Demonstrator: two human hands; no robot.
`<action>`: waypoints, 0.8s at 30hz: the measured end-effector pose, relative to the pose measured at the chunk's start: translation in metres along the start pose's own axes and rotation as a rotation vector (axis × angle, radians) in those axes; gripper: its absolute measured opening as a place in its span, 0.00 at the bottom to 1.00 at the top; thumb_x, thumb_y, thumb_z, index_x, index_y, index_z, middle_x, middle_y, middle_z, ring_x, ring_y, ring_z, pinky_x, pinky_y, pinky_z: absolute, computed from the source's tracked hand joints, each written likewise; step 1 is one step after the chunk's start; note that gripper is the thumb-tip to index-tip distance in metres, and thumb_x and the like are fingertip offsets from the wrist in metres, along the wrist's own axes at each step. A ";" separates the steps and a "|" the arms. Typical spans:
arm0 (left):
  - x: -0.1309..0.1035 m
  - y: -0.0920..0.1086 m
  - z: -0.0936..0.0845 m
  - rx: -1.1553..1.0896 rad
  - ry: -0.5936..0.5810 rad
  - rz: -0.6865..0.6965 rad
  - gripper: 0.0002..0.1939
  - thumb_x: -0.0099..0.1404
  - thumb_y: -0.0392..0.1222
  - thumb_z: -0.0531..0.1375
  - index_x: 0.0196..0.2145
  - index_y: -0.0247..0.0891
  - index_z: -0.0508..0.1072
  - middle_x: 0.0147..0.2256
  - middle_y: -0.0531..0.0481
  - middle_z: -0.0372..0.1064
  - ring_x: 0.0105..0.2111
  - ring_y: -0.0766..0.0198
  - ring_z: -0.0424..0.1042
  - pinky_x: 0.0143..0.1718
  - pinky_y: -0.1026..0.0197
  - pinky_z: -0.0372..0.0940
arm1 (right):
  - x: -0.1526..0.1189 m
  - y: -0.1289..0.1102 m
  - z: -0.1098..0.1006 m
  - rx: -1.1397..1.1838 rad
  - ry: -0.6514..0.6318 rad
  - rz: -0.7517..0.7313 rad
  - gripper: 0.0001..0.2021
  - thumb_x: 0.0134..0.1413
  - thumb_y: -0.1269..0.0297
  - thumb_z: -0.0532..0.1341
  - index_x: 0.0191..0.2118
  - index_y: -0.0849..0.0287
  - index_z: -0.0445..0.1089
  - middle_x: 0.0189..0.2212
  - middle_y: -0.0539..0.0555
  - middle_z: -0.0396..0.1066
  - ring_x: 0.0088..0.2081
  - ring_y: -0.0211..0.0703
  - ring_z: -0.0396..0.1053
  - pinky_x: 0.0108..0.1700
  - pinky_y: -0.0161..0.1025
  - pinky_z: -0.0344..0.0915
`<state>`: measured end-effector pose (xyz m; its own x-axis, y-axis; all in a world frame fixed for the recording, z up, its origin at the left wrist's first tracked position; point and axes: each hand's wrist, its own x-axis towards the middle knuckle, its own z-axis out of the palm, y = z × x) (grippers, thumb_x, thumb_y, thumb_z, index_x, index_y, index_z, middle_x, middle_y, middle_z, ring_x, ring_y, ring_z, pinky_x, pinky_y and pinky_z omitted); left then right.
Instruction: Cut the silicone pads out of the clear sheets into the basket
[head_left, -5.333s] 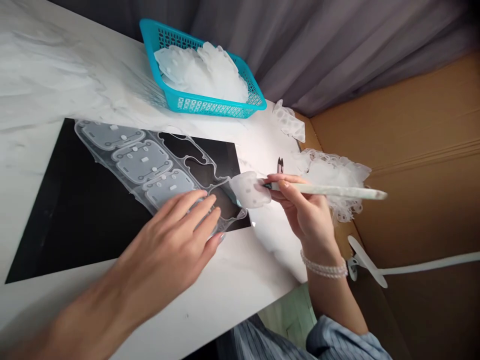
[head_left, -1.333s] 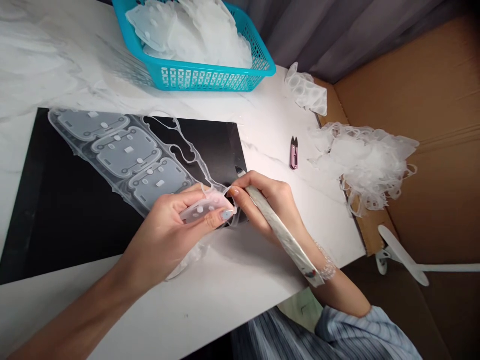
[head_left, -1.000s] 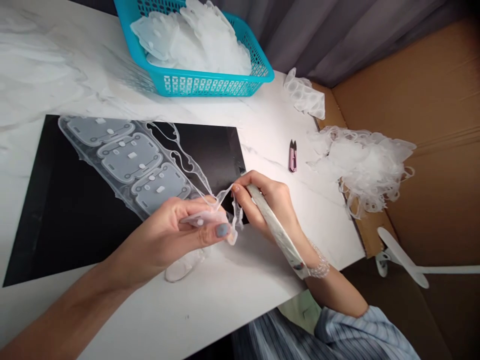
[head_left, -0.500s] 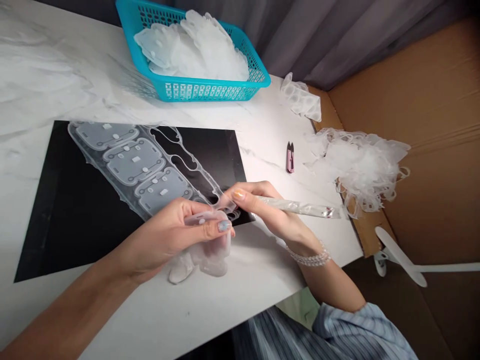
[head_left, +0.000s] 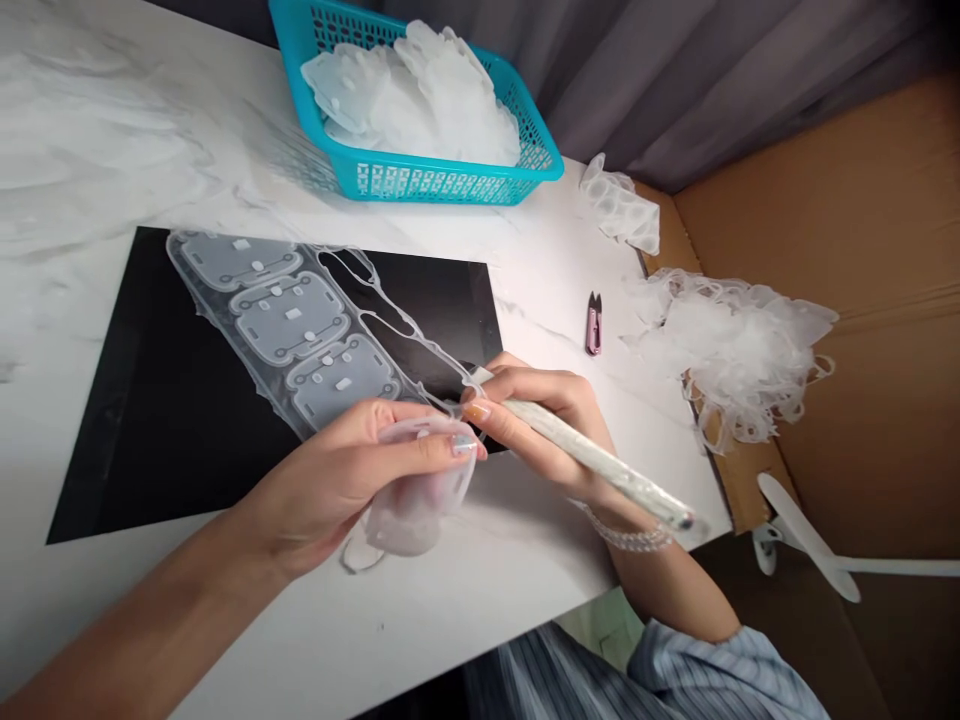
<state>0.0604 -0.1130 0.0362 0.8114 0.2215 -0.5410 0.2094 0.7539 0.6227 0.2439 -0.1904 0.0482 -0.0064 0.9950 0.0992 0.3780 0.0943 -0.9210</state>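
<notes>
My left hand (head_left: 375, 465) is closed on a folded end of a translucent silicone sheet (head_left: 424, 490), thumb on top. The rest of that sheet, several rounded panels (head_left: 292, 312) with small tabs and slots, stretches away to the back left over a black mat (head_left: 150, 410). A thin looped edge strip (head_left: 401, 318) runs along its right side to my fingertips. In my right hand (head_left: 540, 410) is a slim pen-like tool (head_left: 592, 450) with a pearly, wrapped handle; its working tip is hidden at the fingers. The right thumb and fingertips meet the strip beside my left thumb.
A turquoise basket (head_left: 450, 182) full of translucent pieces stands at the back. Pink thread snips (head_left: 594, 325) lie to the right. Beyond them is a heap of silicone scraps (head_left: 750, 345) by a cardboard wall (head_left: 840, 210). A white clamp (head_left: 806, 540) sits at the right edge.
The tool has swung in my right hand, so its rear end points lower, toward the wrist. My left hand keeps hold of the folded sheet. The whole view has shifted slightly.
</notes>
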 end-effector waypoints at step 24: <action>-0.014 0.002 0.011 0.503 0.258 0.228 0.13 0.58 0.57 0.66 0.36 0.50 0.85 0.36 0.51 0.82 0.43 0.53 0.80 0.42 0.62 0.73 | -0.019 -0.024 0.001 -0.174 0.315 0.136 0.14 0.73 0.60 0.52 0.43 0.53 0.75 0.27 0.46 0.78 0.29 0.34 0.75 0.37 0.32 0.70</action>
<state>0.0559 -0.1212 0.0516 0.7206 0.5333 -0.4431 0.3292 0.2991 0.8956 0.2341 -0.2113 0.0683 0.3293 0.9370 0.1167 0.5074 -0.0714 -0.8587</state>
